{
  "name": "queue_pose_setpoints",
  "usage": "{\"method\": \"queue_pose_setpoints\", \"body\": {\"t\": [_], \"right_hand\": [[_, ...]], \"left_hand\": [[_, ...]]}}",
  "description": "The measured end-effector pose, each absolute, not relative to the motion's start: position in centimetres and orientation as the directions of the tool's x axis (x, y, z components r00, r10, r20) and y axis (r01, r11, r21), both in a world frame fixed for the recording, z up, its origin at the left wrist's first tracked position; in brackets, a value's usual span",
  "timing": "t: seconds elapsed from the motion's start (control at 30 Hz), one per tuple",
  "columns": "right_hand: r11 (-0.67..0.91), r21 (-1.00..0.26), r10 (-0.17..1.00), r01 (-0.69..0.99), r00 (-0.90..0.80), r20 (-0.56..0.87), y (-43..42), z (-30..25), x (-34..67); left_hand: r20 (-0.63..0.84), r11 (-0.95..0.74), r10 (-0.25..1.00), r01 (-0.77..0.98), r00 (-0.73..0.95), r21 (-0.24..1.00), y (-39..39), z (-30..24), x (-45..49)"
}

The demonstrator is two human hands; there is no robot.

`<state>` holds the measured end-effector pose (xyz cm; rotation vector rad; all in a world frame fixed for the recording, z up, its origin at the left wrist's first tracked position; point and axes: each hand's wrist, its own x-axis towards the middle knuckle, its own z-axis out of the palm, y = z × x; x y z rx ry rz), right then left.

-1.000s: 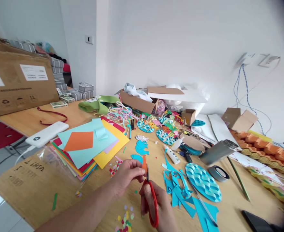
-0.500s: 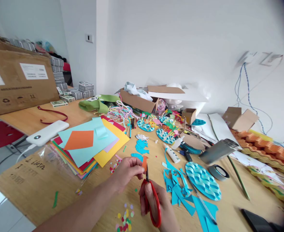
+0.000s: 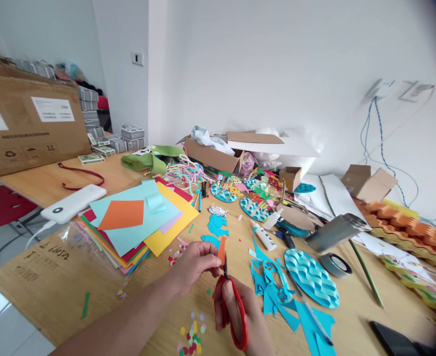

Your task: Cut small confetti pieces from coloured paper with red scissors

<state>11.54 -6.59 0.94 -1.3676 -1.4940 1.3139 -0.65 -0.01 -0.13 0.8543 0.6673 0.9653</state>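
Observation:
My left hand (image 3: pixel 199 259) pinches a small strip of orange paper (image 3: pixel 222 248) between thumb and fingers, low over the middle of the table. My right hand (image 3: pixel 242 314) grips a pair of red-handled scissors (image 3: pixel 243 316), fingers through the loops, with the dark blades pointing away from me against the orange paper. The blade tips are partly hidden by the paper. Just beyond my hands lie blue paper fish (image 3: pixel 218 225). Small coloured paper dots (image 3: pixel 194 336) are scattered nearer to me.
On the left is a stack of coloured paper (image 3: pixel 129 237) with a white power bank (image 3: pixel 73 203) beside it. Blue paper scraps (image 3: pixel 273 287), a wavy blue oval (image 3: pixel 312 278), glue bottles (image 3: pixel 265 239) and a steel flask (image 3: pixel 336 231) stand or lie to the right. Boxes (image 3: pixel 214 154) line the wall.
The orange paper strip has turned slightly at the scissor blades and shows a little more of its length. Both hands stay in nearly the same place.

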Motion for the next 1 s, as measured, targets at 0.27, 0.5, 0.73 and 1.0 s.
{"method": "queue_pose_setpoints", "body": {"t": [0.27,0.5,0.73,1.0], "right_hand": [[-0.086,-0.968,0.975,0.235,-0.178,-0.13,-6.52,0.76,11.56],[-0.092,-0.965,0.977,0.245,-0.163,-0.135,-6.41,0.55,11.72],[-0.088,-0.967,0.976,0.24,-0.172,-0.131,-6.47,0.46,11.67],[-0.097,-0.966,0.975,0.238,-0.17,-0.14,-6.58,0.39,11.73]], "left_hand": [[-0.112,0.306,0.898,-0.42,0.426,0.854,0.06,-0.46,-0.61],[-0.12,0.306,0.888,-0.377,0.445,0.874,0.1,-0.5,-0.61],[-0.109,0.292,0.906,-0.416,0.409,0.861,0.06,-0.5,-0.68],[-0.104,0.293,0.904,-0.425,0.414,0.857,0.13,-0.31,-0.76]]}}
